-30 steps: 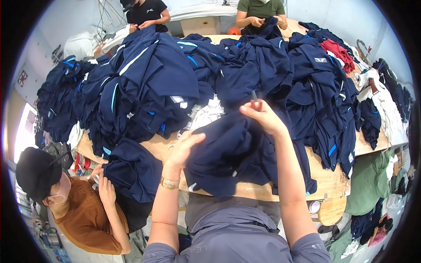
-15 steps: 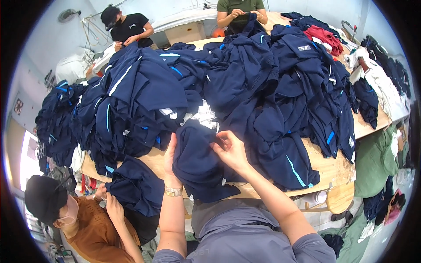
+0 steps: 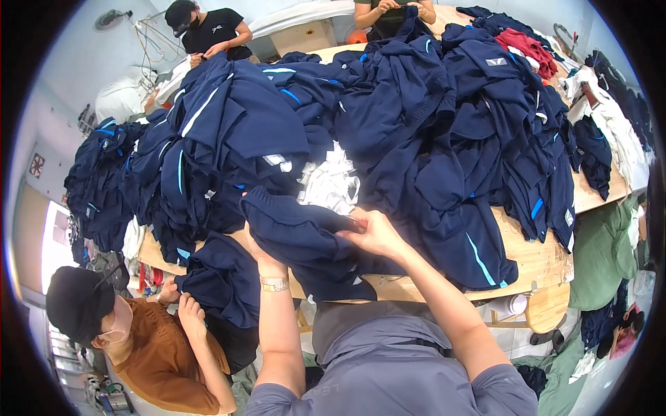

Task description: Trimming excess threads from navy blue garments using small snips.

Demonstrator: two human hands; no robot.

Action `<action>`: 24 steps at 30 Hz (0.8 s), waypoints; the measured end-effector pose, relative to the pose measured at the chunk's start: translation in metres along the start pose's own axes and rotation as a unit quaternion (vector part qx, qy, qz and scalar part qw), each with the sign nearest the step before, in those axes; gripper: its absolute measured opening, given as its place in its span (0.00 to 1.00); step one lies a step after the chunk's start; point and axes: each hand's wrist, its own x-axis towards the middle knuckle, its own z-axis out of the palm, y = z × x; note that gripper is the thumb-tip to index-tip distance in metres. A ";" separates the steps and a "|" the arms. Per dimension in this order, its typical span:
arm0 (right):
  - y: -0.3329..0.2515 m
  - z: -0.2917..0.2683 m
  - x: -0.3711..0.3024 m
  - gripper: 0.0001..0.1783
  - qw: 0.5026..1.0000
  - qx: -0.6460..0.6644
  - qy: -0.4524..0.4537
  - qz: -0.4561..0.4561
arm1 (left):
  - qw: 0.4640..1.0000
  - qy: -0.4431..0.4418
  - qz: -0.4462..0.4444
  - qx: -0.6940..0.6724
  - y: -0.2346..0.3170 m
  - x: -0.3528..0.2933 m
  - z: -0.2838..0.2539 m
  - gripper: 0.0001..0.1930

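- Garment [image 3: 305,239], dark navy, lies at the near edge of the desk [image 3: 541,260], bunched between both hands in the head view.
- Left hand [image 3: 258,251] is tucked under the garment's left side, gripping the cloth from below; only the wrist with a gold watch [image 3: 275,283] shows clearly.
- Right hand [image 3: 374,234] pinches the top fold, fingers closed on the cloth.
- Risk: the loose lower part hangs over the near edge, so a weak pinch could let the garment slide off to the floor.
- Risk: the big navy pile [image 3: 416,118] touches the garment at the back, so a pull could drag other pieces along, or the white cloth [image 3: 333,182] just behind.
- Risk: a co-worker's hands [image 3: 186,306] work on another navy piece [image 3: 222,281] at the near left corner, just beside; the two pieces could get mixed up.
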 end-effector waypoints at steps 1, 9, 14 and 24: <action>0.009 -0.001 0.002 0.21 0.996 0.088 -0.009 0.024 | 0.998 -0.017 -0.004 -0.056 -0.002 0.003 0.008 0.25; -0.019 -0.078 0.007 0.06 0.806 0.584 0.079 0.046 | 0.787 0.074 -0.011 0.612 0.012 0.014 0.049 0.13; -0.022 -0.099 0.020 0.10 0.749 0.659 0.066 0.031 | 0.646 0.089 0.130 0.747 0.006 0.026 0.046 0.12; -0.081 -0.085 0.035 0.09 0.896 0.443 0.021 -0.019 | 0.557 -0.142 0.090 0.813 -0.050 0.040 0.138 0.53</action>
